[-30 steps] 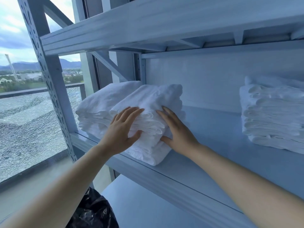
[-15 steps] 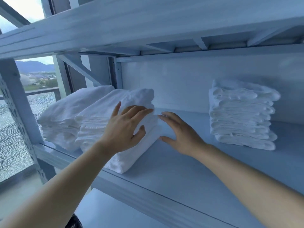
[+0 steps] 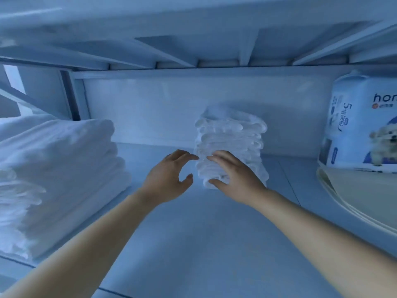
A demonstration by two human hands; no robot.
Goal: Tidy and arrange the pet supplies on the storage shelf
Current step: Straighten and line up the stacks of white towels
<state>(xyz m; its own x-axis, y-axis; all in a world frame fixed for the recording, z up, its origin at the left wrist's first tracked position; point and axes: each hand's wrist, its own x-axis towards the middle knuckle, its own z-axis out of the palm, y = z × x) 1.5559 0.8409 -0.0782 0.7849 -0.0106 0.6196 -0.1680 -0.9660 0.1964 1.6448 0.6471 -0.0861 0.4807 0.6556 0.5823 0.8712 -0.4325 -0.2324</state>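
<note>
Shelf: I am looking into a pale blue metal shelf [image 3: 193,244], with the board above close overhead.
Left pile: a big pile of folded white cloths [image 3: 60,168] fills the near left of the shelf.
Pack: a printed pack with a small dog on it [image 3: 361,125] stands at the far right, partly cut off by the frame edge.
Sheets: the pack sits on flat cream sheets [image 3: 354,194], stacked at the right.
Middle stack: a narrow stack of folded white cloths [image 3: 232,143] stands upright far in the middle, near the back wall, well apart from the left pile.
Right hand [image 3: 234,175]: I see it spread wide across the front of the middle stack, thumb at the bottom layer; it grips nothing.
Left hand [image 3: 169,177]: spread wide and loosely bent just left of the stack, a fingertip at its edge; whether it touches I cannot tell.
</note>
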